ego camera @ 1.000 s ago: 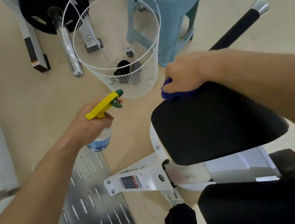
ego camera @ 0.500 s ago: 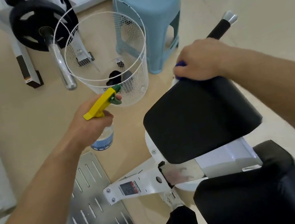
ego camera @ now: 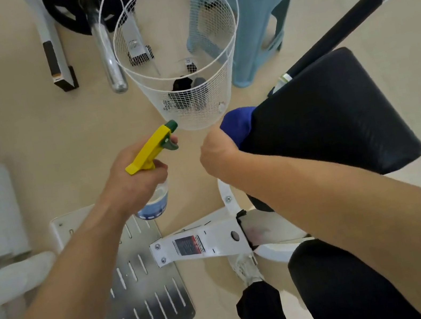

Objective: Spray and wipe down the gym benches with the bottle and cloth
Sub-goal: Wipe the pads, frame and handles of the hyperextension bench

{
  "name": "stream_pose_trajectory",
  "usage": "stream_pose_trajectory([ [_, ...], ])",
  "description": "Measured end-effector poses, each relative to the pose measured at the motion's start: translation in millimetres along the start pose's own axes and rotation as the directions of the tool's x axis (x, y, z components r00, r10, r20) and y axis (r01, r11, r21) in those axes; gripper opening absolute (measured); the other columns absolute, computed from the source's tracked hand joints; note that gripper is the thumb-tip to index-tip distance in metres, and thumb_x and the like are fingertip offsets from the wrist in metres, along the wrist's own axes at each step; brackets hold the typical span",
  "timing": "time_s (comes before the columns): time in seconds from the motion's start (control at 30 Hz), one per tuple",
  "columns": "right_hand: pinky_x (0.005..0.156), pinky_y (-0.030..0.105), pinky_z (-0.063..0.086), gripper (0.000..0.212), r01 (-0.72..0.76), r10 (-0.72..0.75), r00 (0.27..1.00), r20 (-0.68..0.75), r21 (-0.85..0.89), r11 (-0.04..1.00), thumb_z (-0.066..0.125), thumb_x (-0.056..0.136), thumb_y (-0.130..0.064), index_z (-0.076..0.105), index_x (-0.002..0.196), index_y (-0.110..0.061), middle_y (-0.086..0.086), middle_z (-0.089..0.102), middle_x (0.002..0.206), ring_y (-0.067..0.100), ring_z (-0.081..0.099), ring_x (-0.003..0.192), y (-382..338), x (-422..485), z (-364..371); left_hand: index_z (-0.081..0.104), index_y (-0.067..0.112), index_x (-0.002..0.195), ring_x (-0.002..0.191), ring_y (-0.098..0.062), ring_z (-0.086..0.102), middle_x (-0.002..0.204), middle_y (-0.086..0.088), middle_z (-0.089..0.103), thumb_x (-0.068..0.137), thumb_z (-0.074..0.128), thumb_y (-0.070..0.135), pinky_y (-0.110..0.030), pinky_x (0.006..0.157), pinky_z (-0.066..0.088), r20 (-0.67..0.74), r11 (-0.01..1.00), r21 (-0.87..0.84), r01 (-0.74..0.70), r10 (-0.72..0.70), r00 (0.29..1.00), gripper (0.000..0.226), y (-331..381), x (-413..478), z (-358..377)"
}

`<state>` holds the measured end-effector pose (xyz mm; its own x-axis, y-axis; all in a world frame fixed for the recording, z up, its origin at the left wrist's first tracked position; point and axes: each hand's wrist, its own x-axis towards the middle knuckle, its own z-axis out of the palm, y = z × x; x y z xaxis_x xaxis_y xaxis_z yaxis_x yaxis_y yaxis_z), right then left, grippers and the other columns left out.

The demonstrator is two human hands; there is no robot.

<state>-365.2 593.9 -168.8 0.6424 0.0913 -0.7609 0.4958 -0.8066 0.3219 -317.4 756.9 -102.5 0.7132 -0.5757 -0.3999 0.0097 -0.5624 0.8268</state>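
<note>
My left hand (ego camera: 134,181) grips a spray bottle (ego camera: 152,152) with a yellow trigger head and green nozzle, its clear body hanging below my fist. My right hand (ego camera: 216,152) holds a blue cloth (ego camera: 239,123) against the near left side of the black padded bench seat (ego camera: 331,115). A second black pad (ego camera: 347,287) lies lower right. The white bench frame (ego camera: 207,241) joins the two pads.
A white wire mesh basket (ego camera: 179,52) stands just beyond both hands, with dark items in its bottom. A light blue plastic stool (ego camera: 256,10) is behind it. A barbell with a black weight plate (ego camera: 76,11) lies top left. A slotted metal plate (ego camera: 142,289) sits on the floor below my left arm.
My right hand with the blue cloth has come from the seat's far edge round to its near left side. The left hand has kept hold of the bottle.
</note>
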Motion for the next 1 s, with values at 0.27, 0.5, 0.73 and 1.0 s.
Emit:
stream_pose_trajectory([
  [0.27, 0.104, 0.04, 0.034, 0.025, 0.157, -0.161, 0.987, -0.005, -0.186, 0.97, 0.054, 0.098, -0.019, 0.061, 0.122, -0.018, 0.005, 0.06, 0.128, 0.029, 0.053, 0.119, -37.1, -23.8, 16.5, 0.073, 0.027, 0.116, 0.084, -0.027, 0.066, 0.104, 0.019, 0.074, 0.066, 0.057, 0.005, -0.008, 0.071, 0.048, -0.072, 0.997, -0.054, 0.055, -0.058, 0.996, 0.057, -6.6, -39.8, 24.7],
  [0.5, 0.092, 0.04, 0.039, 0.005, 0.349, -0.355, 0.934, -0.032, -0.121, 0.929, 0.06, 0.095, -0.026, 0.061, 0.094, -0.021, 0.001, 0.064, 0.096, 0.028, 0.051, 0.086, -69.9, -85.3, 52.2, 0.073, 0.029, 0.115, 0.084, -0.026, 0.067, 0.108, 0.017, 0.074, 0.064, 0.054, 0.008, -0.012, 0.076, 0.048, -0.167, 0.994, -0.073, 0.077, -0.088, 0.982, 0.058, 4.4, -81.3, 62.0],
  [0.73, 0.098, 0.046, 0.039, 0.029, 0.273, -0.178, 0.851, -0.494, 0.127, 0.953, 0.042, 0.1, -0.044, 0.067, 0.109, -0.031, -0.008, 0.067, 0.113, 0.022, 0.054, 0.117, 32.2, -150.9, 76.5, 0.072, 0.029, 0.118, 0.087, -0.031, 0.067, 0.116, 0.008, 0.074, 0.063, 0.055, 0.01, -0.025, 0.082, 0.05, -0.256, 0.991, -0.068, 0.116, -0.13, 0.958, 0.06, 41.8, -119.2, 103.7],
  [1.0, 0.117, 0.065, 0.01, 0.055, 0.162, 0.106, 0.849, -0.517, 0.446, 0.88, 0.051, 0.094, -0.057, 0.035, 0.146, -0.046, -0.01, 0.027, 0.162, 0.031, 0.018, 0.151, 96.1, -208.0, 98.1, 0.072, 0.031, 0.117, 0.091, -0.029, 0.069, 0.115, 0.007, 0.074, 0.065, 0.056, 0.013, -0.038, 0.091, 0.053, -0.44, 0.991, -0.083, 0.108, -0.134, 0.888, 0.057, 95.7, -163.0, 140.3],
])
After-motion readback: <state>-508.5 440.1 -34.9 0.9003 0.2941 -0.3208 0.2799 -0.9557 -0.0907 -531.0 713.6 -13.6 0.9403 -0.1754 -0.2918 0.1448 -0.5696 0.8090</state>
